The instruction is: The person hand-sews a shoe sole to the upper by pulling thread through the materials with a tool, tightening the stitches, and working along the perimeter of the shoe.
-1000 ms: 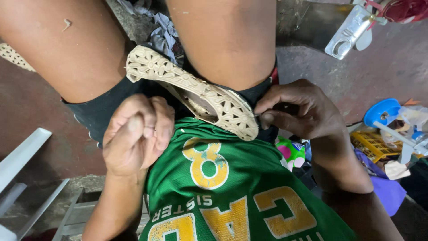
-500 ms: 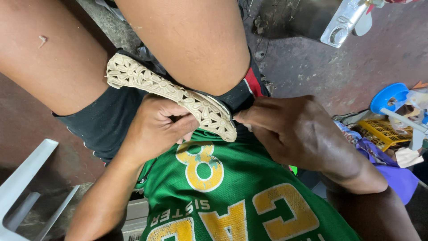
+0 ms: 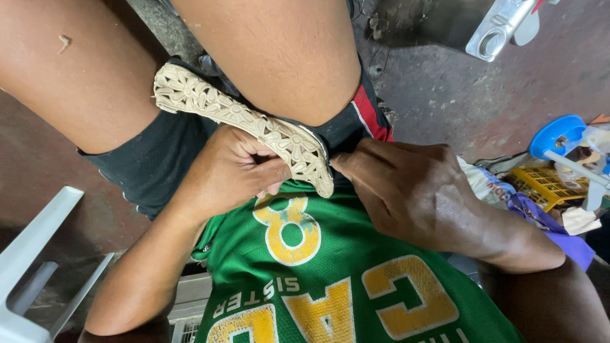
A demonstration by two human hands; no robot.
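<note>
A cream shoe with a cut-out flower pattern lies sideways across my lap, between my two bare thighs. My left hand grips it from below, near its toe end, thumb up against the patterned side. My right hand rests beside the shoe's tip, fingertips touching the edge against my black shorts. Below the hands hangs my green jersey with yellow print.
A white plastic chair stands at the lower left. At the right lie a yellow basket, a blue lid and purple cloth. A white plastic object sits on the dark concrete floor, top right.
My left hand has uncurled from a fist and taken hold of the shoe from below. The right hand stays at the shoe's tip. The view has shifted.
</note>
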